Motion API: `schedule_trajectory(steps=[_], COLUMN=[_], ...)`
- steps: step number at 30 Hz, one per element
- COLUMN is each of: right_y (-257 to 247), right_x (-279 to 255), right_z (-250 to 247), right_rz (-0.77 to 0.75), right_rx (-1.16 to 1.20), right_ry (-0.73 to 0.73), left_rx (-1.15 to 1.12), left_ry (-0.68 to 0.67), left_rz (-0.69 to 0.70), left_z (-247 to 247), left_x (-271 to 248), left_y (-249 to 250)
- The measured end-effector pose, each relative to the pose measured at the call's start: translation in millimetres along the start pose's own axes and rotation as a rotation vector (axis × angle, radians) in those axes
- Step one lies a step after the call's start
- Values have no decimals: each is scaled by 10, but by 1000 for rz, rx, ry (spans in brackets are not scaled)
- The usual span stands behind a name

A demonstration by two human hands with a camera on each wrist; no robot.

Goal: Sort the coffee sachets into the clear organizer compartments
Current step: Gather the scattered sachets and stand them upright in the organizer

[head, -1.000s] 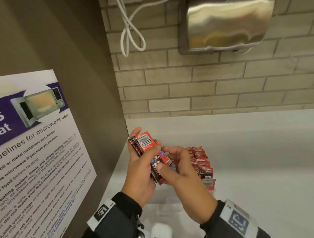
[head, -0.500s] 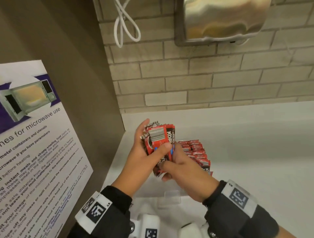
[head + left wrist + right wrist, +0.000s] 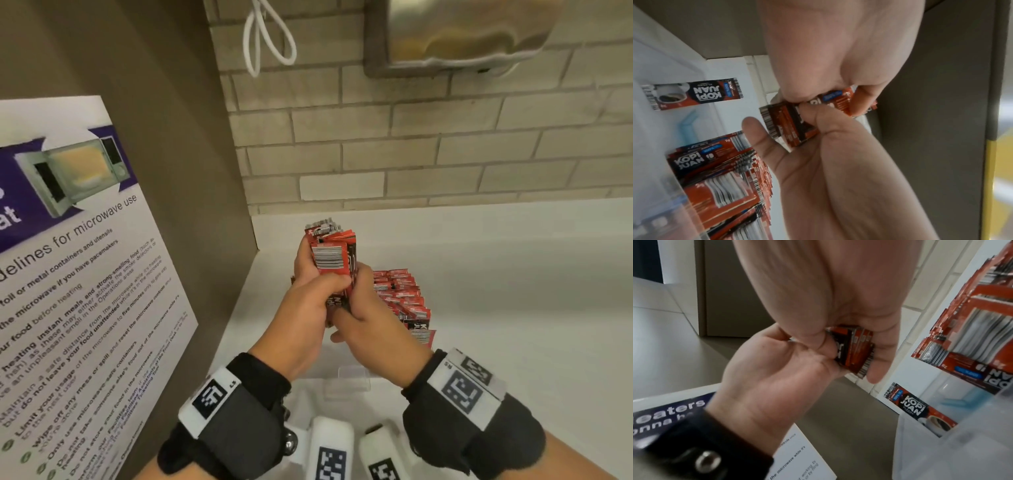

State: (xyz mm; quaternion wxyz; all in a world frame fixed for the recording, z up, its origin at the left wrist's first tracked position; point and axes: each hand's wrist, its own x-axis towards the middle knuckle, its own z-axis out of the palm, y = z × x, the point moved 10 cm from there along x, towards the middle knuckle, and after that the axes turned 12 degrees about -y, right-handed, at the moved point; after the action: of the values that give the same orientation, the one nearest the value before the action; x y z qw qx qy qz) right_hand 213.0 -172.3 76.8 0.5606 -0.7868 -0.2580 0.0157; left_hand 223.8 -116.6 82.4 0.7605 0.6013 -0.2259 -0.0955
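You've got red sachets [image 3: 334, 260] with black panels, white barcode stripes and blue tags. Organizer [image 3: 941, 456] is clear, frosty. Counter [image 3: 513, 291] white. Wall [image 3: 411, 144] beige brick. Poster [image 3: 78, 274] white with purple band, black text. Your cuffs [image 3: 246, 404] black, white tags.

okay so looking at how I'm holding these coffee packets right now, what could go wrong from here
Both hands, left hand and right hand, squeeze only the lower end of the sachet bundle; its fanned top could slip loose and scatter. Lowering it may also knock the packed row of sachets in the organizer.
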Motion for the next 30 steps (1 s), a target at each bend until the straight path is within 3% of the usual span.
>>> schedule_trajectory(steps=[4, 7, 10, 12, 17, 25, 30], right_y=[-81, -125, -188, -260, -128, -220, -206], right_x=[-35, -2, -24, -57, -61, -77, -55], right_z=[-158, -40, 44, 38, 25, 116, 54], right_rz=[-79, -60, -61, -115, -74, -81, -95], right_rx=[-148, -435, -570, -530, -269, -507, -352], right_ry=[187, 139, 97, 115, 116, 134, 166], left_rx=[128, 148, 210, 246, 353, 429, 437], left_ry=[91, 85, 186, 254, 365, 360, 285], left_rz=[115, 172, 217, 251, 285, 317, 302], left_z=[36, 108, -33, -149, -280, -311, -276], left_x=[-44, -51, -53, -64, -144, -170, -143], left_y=[175, 261, 306, 333, 386, 464, 458])
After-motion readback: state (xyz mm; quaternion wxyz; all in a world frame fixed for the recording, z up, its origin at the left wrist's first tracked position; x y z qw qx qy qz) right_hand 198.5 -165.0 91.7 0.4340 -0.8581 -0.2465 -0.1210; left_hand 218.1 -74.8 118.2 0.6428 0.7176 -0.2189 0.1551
